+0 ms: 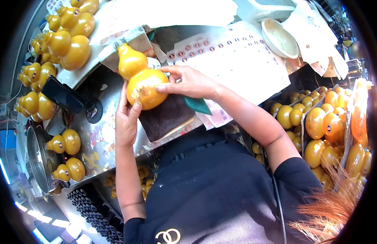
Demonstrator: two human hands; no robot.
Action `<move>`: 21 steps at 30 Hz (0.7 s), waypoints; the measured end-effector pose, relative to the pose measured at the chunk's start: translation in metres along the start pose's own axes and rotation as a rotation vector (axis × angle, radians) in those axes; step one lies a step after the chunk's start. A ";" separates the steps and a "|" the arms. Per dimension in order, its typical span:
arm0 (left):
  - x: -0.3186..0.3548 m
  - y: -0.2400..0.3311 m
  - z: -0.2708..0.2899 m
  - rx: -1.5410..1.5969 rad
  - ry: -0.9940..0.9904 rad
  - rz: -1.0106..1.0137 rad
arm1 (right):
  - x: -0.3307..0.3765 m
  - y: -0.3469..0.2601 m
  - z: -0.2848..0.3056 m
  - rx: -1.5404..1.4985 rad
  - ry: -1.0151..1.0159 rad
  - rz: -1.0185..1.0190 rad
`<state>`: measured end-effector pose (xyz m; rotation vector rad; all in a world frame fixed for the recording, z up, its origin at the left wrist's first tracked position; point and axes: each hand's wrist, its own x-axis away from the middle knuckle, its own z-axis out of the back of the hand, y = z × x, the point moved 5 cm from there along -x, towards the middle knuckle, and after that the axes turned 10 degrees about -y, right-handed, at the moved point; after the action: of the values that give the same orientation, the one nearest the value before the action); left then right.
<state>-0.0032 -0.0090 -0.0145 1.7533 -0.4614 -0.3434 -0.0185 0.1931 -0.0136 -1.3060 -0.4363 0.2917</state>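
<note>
Yellow gourd (pixel 143 83), glossy, gripped between the fingers of both hands over a dark mat (pixel 164 122), small end pointing away from the body. Left hand (pixel 126 122) cups the large bulb's left side, thumb at the near edge; right hand (pixel 187 83) clasps from the right, thumb across the bulb's face. Left forearm (pixel 129 175) nearly straight; right forearm (pixel 249 116) slants in from a bent elbow. Outward: metal tabletop (pixel 102 142), printed sheets (pixel 245 69), more gourds (pixel 76 51) far left.
</note>
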 end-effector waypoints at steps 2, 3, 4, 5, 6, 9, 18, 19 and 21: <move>0.000 -0.001 0.001 -0.003 -0.003 -0.005 | -0.001 0.002 -0.001 -0.031 -0.036 -0.020; 0.001 0.000 -0.001 -0.001 0.015 0.006 | -0.002 0.002 -0.001 -0.039 -0.033 -0.015; 0.001 0.002 -0.001 -0.005 0.020 0.006 | -0.003 0.003 -0.001 -0.047 -0.030 -0.009; 0.001 0.002 -0.002 -0.003 0.022 0.011 | -0.002 0.005 -0.002 -0.056 -0.025 -0.011; -0.001 0.003 -0.002 -0.010 0.023 0.008 | -0.001 0.005 -0.002 -0.067 -0.019 -0.011; 0.000 0.000 -0.001 -0.023 0.025 0.018 | -0.001 0.007 -0.002 -0.072 -0.014 -0.009; -0.003 0.001 0.004 -0.029 0.065 0.022 | -0.003 0.004 -0.004 -0.050 0.021 -0.022; -0.003 0.000 0.004 -0.029 0.075 0.026 | -0.001 0.005 -0.005 -0.057 0.030 -0.021; -0.003 0.000 0.005 -0.040 0.077 0.027 | 0.000 0.005 -0.004 -0.065 0.051 -0.009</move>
<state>-0.0076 -0.0116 -0.0156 1.7135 -0.4201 -0.2632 -0.0163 0.1906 -0.0196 -1.3720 -0.4116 0.2376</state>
